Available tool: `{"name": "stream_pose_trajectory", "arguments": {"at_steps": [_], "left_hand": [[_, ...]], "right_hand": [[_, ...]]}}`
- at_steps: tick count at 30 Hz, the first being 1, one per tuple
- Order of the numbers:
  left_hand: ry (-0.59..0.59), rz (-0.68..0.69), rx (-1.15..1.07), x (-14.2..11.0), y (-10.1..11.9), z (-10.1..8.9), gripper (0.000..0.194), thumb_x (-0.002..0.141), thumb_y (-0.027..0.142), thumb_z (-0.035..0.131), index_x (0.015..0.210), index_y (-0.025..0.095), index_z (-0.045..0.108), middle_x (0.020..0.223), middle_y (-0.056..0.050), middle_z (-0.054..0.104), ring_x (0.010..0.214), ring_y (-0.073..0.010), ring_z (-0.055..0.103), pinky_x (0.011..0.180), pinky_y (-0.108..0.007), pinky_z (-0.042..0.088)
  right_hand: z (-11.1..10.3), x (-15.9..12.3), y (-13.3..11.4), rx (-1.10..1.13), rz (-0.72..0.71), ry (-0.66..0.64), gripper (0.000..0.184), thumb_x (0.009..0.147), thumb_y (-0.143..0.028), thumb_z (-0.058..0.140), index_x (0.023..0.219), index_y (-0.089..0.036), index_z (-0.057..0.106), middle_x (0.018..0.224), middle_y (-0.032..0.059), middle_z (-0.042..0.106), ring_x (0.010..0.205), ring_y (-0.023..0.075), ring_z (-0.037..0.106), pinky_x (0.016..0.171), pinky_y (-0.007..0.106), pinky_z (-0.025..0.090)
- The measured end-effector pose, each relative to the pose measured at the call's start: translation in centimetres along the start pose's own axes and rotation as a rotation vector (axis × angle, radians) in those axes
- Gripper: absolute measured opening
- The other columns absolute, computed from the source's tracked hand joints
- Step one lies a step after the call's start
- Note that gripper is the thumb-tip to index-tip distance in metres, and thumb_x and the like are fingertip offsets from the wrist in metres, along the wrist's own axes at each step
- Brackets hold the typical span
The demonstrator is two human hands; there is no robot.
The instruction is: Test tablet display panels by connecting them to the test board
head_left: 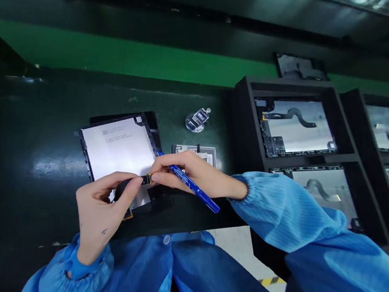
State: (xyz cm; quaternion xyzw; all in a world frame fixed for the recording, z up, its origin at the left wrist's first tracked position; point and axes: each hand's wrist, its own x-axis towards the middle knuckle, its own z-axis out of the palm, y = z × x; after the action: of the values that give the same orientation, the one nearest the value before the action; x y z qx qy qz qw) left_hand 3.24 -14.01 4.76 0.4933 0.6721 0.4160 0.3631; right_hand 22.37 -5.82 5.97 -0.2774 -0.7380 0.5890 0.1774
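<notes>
A display panel (118,147) with a pale back and black edges lies on the dark bench in front of me. Over its lower part, my left hand (107,208) pinches a black flex cable (145,179) between thumb and index finger. My right hand (193,173) has its fingertips closed on the other end of this cable, where a gold-coloured edge shows. A blue marker pen (195,189) is tucked through the right hand, slanting down to the right. Part of the cable is hidden behind my left fingers.
A small metal holder on a round base (198,119) stands right of the panel, above a printed card (208,152). Black racks (247,123) on the right hold several more panels with flex cables. Behind the bench runs a green strip (166,52).
</notes>
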Motion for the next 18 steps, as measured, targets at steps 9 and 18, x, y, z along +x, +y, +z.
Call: {"name": "stream_pose_trajectory", "arguments": {"at_steps": [9,18], "left_hand": [[-0.001,0.038,0.041,0.06,-0.15,0.18,0.009,0.08,0.032,0.073,0.075,0.024,0.074,0.068,0.005,0.07,0.058,-0.0122,0.059,0.054,-0.024,0.043],[-0.022,0.039,0.062,-0.37,0.1,0.3,0.012,0.082,0.033,0.071,0.076,0.023,0.073,0.065,0.005,0.068,0.057,-0.0113,0.057,0.054,-0.024,0.041]], "right_hand": [[-0.04,0.04,0.03,-0.03,-0.005,-0.001,0.022,0.095,-0.036,0.055,0.087,-0.016,0.064,0.071,-0.0028,0.058,0.062,0.0086,0.048,0.064,0.021,0.038],[0.09,-0.01,0.17,-0.074,-0.004,0.015,0.021,0.095,-0.034,0.055,0.088,-0.017,0.064,0.073,-0.0025,0.06,0.062,0.0084,0.049,0.065,0.021,0.038]]}}
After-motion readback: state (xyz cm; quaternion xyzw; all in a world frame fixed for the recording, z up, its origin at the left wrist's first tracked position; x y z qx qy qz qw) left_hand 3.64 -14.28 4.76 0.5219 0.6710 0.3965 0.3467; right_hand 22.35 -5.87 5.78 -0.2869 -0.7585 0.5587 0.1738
